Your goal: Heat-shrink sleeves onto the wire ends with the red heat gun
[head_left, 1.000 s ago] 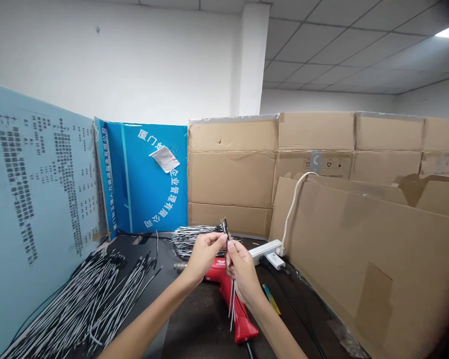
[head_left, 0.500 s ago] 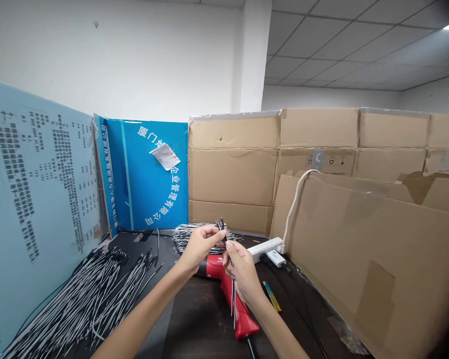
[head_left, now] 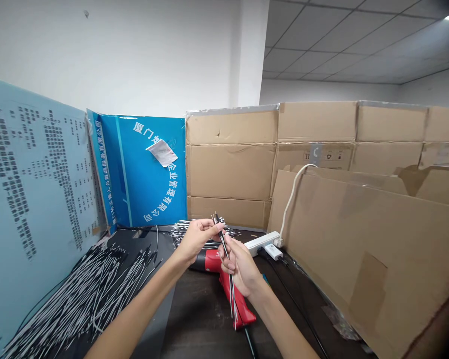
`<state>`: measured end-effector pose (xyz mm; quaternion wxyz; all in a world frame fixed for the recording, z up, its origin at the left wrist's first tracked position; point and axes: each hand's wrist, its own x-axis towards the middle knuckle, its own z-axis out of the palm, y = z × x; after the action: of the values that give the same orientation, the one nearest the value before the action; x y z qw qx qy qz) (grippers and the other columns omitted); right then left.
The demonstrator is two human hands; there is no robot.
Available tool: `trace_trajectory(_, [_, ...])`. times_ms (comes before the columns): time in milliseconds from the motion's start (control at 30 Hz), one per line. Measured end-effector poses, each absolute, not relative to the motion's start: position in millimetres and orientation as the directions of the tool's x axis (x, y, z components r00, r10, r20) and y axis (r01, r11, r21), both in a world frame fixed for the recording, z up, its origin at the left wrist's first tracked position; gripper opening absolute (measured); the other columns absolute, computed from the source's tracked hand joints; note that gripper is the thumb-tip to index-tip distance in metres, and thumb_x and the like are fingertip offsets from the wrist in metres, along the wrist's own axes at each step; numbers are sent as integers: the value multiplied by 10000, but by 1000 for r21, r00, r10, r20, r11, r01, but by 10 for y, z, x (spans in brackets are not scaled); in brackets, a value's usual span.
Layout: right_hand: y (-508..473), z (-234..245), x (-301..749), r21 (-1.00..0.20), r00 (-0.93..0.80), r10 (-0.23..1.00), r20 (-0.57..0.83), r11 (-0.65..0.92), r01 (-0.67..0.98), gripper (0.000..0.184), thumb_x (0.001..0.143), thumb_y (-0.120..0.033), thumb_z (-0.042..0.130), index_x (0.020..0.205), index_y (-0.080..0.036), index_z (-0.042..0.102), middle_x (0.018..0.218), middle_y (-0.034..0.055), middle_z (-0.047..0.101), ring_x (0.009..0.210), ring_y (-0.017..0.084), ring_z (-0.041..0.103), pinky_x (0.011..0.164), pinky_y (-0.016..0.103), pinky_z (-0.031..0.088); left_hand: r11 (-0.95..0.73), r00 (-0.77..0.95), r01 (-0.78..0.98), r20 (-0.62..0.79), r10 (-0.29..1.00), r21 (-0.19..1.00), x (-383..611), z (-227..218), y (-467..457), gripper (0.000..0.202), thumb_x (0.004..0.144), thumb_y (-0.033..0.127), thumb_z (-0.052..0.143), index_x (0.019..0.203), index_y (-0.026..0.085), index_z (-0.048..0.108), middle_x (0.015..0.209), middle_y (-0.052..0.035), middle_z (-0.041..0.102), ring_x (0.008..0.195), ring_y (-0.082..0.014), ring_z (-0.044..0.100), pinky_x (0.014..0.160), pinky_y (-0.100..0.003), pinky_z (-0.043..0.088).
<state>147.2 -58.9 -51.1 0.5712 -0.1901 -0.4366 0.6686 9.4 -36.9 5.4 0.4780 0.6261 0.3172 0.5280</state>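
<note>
Both hands are raised over a dark table (head_left: 205,319). My right hand (head_left: 238,266) is closed around a thin bunch of black and white wires (head_left: 232,299) that hangs down below it. Their black tips stick up between the hands. My left hand (head_left: 196,240) pinches the upper end of the same wires with thumb and fingers. Under the hands lies a red heat gun (head_left: 236,299), its nozzle pointing left.
A big heap of black and white wires (head_left: 86,299) covers the table's left side, and a smaller pile (head_left: 187,232) lies behind the hands. A white power strip (head_left: 264,241) sits at the back. Cardboard boxes (head_left: 366,239) wall the right and rear; blue boards (head_left: 145,174) stand on the left.
The hands have come a little lower and to the left, and the wire tips now tilt left. The view has shifted slightly. Both hands keep their hold.
</note>
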Motion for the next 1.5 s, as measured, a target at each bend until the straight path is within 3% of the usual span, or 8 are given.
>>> trace_trajectory(133, [-613, -448, 1525, -734, -414, 887, 203, -142, -664, 314, 903, -489, 653, 956, -180, 667, 749, -3, 623, 436, 39, 301, 394, 165, 210, -257, 300, -167, 297, 906, 952, 35, 18, -308, 333, 763, 455, 798, 741, 135, 707, 819, -82, 738, 690, -156, 655, 677, -265, 503])
trace_trajectory(233, [-624, -441, 1539, -742, -460, 867, 193, -178, -646, 351, 900, -519, 642, 990, -183, 686, 838, 34, 682, 532, 81, 492, 471, 183, 380, -220, 306, -200, 275, 911, 955, -5, 22, -276, 323, 761, 435, 806, 723, 138, 684, 816, -73, 731, 682, -148, 652, 661, -253, 499])
trace_trajectory(300, [-625, -453, 1532, -776, -460, 868, 187, -156, -611, 386, 886, -545, 651, 1024, -187, 688, 907, 61, 714, 650, 130, 613, 600, 237, 496, -246, 278, -187, 292, 915, 951, -35, 43, -260, 318, 759, 431, 808, 729, 138, 689, 815, -72, 728, 676, -147, 645, 649, -248, 496])
trace_trajectory(400, [-613, -486, 1511, -842, -377, 903, 203, -35, -538, 388, 849, -521, 718, 1053, -193, 684, 937, 68, 737, 778, 174, 692, 736, 287, 539, -293, 229, -134, 317, 920, 947, -84, 74, -233, 316, 745, 438, 816, 735, 142, 707, 833, -87, 739, 737, -175, 665, 692, -262, 508])
trace_trajectory(567, [-590, -524, 1497, -920, -306, 932, 192, 63, -386, 393, 812, -505, 764, 994, -159, 724, 895, 84, 760, 741, 177, 712, 679, 270, 546, -365, 178, -43, 367, 913, 930, -106, 70, -206, 331, 740, 476, 805, 695, 163, 705, 805, -83, 749, 793, -209, 677, 725, -284, 503])
trace_trajectory(733, [-577, -553, 1497, -922, -232, 951, 205, 109, -372, 384, 787, -503, 788, 931, -149, 744, 872, 87, 766, 714, 176, 715, 623, 243, 533, -391, 192, -1, 384, 903, 920, -57, 65, -237, 345, 744, 496, 791, 704, 161, 724, 802, -82, 758, 748, -197, 668, 706, -286, 489])
trace_trajectory(1000, [-588, -549, 1493, -903, -218, 955, 199, 92, -419, 379, 769, -483, 815, 939, -150, 751, 901, 95, 768, 761, 196, 725, 641, 256, 539, -294, 204, -121, 313, 928, 948, -46, 105, -332, 373, 777, 457, 786, 999, 159, 748, 993, -112, 766, 903, -209, 699, 762, -271, 506])
trace_trajectory(1500, [-608, -561, 1443, -898, -215, 951, 224, 116, -424, 363, 763, -465, 829, 949, -160, 767, 919, 92, 767, 749, 177, 703, 651, 258, 535, -276, 214, -143, 302, 929, 950, 20, 87, -422, 308, 796, 447, 764, 773, 148, 694, 872, -91, 745, 758, -151, 661, 641, -226, 474])
